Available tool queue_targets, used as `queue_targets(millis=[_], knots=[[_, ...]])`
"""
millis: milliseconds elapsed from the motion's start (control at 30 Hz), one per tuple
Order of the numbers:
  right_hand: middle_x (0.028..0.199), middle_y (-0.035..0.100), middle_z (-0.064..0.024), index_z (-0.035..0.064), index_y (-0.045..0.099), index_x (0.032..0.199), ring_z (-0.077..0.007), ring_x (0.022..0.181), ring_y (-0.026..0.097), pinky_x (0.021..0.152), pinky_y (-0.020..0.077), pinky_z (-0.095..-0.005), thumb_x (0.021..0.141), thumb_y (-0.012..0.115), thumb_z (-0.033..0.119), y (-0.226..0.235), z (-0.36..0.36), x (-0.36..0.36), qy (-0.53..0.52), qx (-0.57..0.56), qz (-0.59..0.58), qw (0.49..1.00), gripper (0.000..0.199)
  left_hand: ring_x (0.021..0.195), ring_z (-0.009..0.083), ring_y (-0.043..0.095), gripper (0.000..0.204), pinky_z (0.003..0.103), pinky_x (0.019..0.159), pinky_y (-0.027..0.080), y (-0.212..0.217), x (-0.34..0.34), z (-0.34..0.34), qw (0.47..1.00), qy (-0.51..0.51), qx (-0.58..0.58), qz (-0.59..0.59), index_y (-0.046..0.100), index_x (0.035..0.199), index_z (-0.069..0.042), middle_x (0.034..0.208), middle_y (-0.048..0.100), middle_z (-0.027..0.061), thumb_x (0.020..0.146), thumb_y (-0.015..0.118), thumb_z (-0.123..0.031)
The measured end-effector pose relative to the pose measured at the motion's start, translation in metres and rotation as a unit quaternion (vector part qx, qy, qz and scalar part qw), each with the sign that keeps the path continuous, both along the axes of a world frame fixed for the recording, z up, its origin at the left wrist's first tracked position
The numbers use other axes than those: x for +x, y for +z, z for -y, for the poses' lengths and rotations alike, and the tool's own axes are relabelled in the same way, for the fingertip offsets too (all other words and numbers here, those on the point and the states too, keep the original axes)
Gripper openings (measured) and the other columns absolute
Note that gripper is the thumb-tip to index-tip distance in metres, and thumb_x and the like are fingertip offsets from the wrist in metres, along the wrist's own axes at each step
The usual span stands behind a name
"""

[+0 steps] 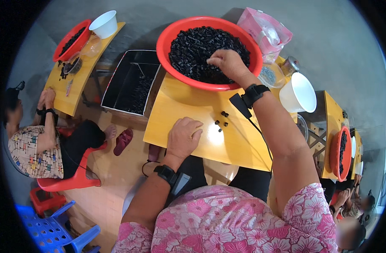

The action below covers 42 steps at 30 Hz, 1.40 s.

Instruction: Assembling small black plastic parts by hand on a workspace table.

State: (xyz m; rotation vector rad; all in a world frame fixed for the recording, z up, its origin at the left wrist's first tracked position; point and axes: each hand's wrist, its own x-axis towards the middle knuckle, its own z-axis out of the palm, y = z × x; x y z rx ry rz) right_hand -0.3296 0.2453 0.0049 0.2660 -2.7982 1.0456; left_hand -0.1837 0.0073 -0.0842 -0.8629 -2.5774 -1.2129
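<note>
**Right hand dips into the red basin of black parts**

The right hand's fingers (216, 60) curl down, tips pressed together into the heap of small black pieces (197, 46) — whether they pinch one, I cannot tell. That right hand (228, 63) sits over the near right part of the red basin (167, 36). Just in front of the basin, on the yellow worktop (193, 122), lie a few loose black pieces (221, 120). Nearer the body than those, the left hand (183, 137) rests knuckles up, fingers folded under, nothing visible in them. Right of the basin stands a white bowl (300, 90); behind it, a pink bag (264, 29). These parts look light, stiff and tiny: best nipped singly between thumb and fingertip.
</note>
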Motion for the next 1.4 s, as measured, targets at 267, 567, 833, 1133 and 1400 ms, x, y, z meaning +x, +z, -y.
queue_targets(millis=[267, 567, 833, 1133, 1400], knots=[[0.082, 0.058, 0.0052, 0.011, 0.067, 0.093, -0.0044, 0.07, 0.05, 0.054, 0.0387, -0.0218, 0.091, 0.064, 0.029, 0.051, -0.018, 0.046, -0.09, -0.409, 0.106, 0.902, 0.018, 0.087, 0.0312, 0.061, 0.017, 0.038, 0.078, 0.05, 0.007, 0.0, -0.001, 1.0, 0.005, 0.025, 0.015, 0.069, 0.092, -0.007, 0.088, 0.064, 0.0109, 0.075, 0.071, -0.008], [0.069, 0.057, 0.0027, 0.0061, 0.069, 0.095, -0.0081, 0.059, 0.051, 0.053, 0.0407, -0.0219, 0.091, 0.064, 0.027, 0.012, -0.025, 0.169, -0.175, -0.308, 0.127, 0.927, 0.022, 0.087, 0.0298, 0.062, 0.021, 0.039, 0.08, 0.05, 0.001, -0.003, 0.002, 0.999, -0.003, 0.016, 0.041, 0.069, 0.093, -0.008, 0.088, 0.065, 0.0096, 0.073, 0.072, -0.012], [0.083, 0.061, -0.0138, 0.0044, 0.067, 0.09, -0.0343, 0.077, 0.062, 0.069, 0.0499, -0.0407, 0.084, 0.066, 0.016, -0.054, 0.003, 0.202, -0.137, -0.023, -0.091, 0.986, 0.013, 0.119, 0.0346, 0.048, 0.055, 0.042, 0.101, 0.041, 0.02, 0.003, -0.028, 0.997, -0.041, -0.053, -0.05, 0.06, 0.124, -0.01, 0.123, 0.055, 0.0128, 0.071, 0.077, -0.017], [0.093, 0.056, -0.0051, 0.015, 0.063, 0.096, -0.0263, 0.086, 0.059, 0.066, 0.054, -0.0382, 0.077, 0.069, 0.017, -0.084, 0.009, 0.2, -0.119, 0.161, -0.151, 0.968, 0.019, 0.129, 0.0305, 0.043, 0.049, 0.046, 0.108, 0.034, 0.002, -0.019, -0.073, 0.985, -0.135, -0.094, -0.052, 0.059, 0.124, -0.009, 0.133, 0.053, 0.0088, 0.077, 0.072, -0.018], [0.097, 0.061, -0.0049, 0.0129, 0.068, 0.098, -0.0272, 0.086, 0.059, 0.067, 0.0522, -0.0382, 0.077, 0.071, 0.012, -0.08, 0.009, 0.202, -0.117, 0.131, -0.151, 0.973, 0.021, 0.113, 0.0318, 0.056, 0.03, 0.041, 0.099, 0.044, -0.002, -0.026, -0.069, 0.99, -0.137, -0.011, -0.038, 0.068, 0.104, -0.005, 0.112, 0.066, 0.0104, 0.076, 0.071, -0.015]])
